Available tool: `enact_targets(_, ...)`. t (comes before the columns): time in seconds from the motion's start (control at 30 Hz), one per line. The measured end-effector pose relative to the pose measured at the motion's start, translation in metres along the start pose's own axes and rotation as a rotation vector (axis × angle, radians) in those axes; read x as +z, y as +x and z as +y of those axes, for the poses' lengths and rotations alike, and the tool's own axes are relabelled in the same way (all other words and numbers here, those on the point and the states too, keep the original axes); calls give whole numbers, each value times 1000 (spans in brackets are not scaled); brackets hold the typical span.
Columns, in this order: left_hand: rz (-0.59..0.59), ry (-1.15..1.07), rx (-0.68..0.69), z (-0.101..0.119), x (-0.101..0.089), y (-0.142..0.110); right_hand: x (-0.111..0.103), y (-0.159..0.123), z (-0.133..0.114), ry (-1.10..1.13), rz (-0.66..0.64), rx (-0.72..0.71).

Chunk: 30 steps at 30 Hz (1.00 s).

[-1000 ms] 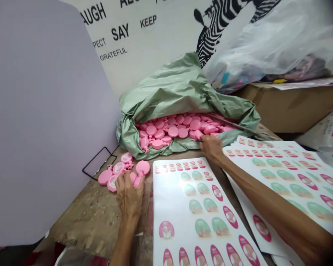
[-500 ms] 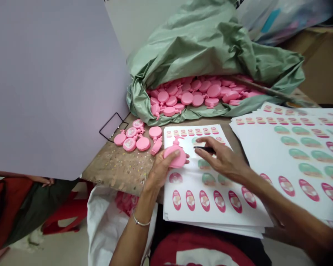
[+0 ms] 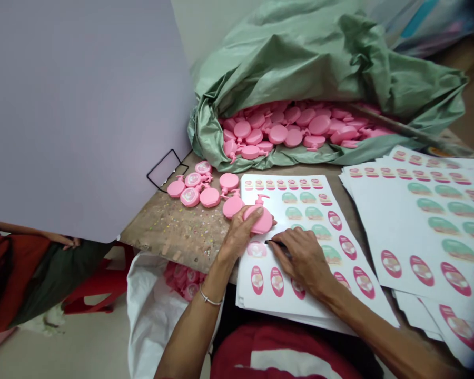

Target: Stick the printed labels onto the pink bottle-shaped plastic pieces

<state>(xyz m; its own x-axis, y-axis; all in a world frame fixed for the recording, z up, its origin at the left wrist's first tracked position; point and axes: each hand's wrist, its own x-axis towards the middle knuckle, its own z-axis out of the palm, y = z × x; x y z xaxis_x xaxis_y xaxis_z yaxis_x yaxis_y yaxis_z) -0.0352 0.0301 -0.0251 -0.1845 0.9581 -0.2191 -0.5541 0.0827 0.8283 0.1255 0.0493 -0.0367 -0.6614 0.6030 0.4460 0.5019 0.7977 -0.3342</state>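
Note:
My left hand [image 3: 237, 234] pinches a flat round pink pump bottle [image 3: 262, 221], its nozzle pointing up, over the left side of a sticker sheet [image 3: 260, 304]. Its visible face is plain. My right hand [image 3: 304, 258] is closed on a thin black tool, perhaps tweezers [image 3: 270, 241], whose tip is at the upper edge of a round pink sticker [image 3: 256, 249]. That sticker appears to be on the sheet; whether the tip has lifted it I cannot tell. Loose pink bottles [image 3: 210, 197] lie left of the sheet, some with a label on them.
A green sack [image 3: 292, 68] full of pink bottles lies open behind the sheet. More sticker sheets [image 3: 398, 221] overlap at right. A white sack [image 3: 146, 310] with pink bottles hangs below the table edge. A person [image 3: 27, 273] sits at far left beside a red stool [image 3: 98, 295].
My left hand took a pink bottle from the loose group and brought it over the sheet. My right hand moved from beside the green sack down to the round sticker. The view tilted downward.

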Motion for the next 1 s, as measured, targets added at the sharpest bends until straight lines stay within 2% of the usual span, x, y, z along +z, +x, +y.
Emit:
enact_targets(0.23,-4,-3,3,-1,-1,2,3,1,4,104,-79,54)
enact_targets(0.4,1,-9,5,-2,0,1,4,3,-3,88,-7,68)
enact_targets(0.47,12,-32,-16,0,0,1,-3,5,-9,149,34,40)
enact_targets(0.53,22,-56,-45,3,1,0,-17,8,-13,246,67,71)
enact_targets(0.67,62,-74,-32,10,7,-4,-50,25,-4,478,76,362)
enact_targets(0.73,79,-71,0,13,13,-8,-60,35,3,527,71,434)
enact_targets(0.9,112,-101,-80,20,26,-18,-64,51,7,543,56,351)
enact_targets(1.0,109,-121,-81,21,30,-21,-62,53,4,548,37,335)
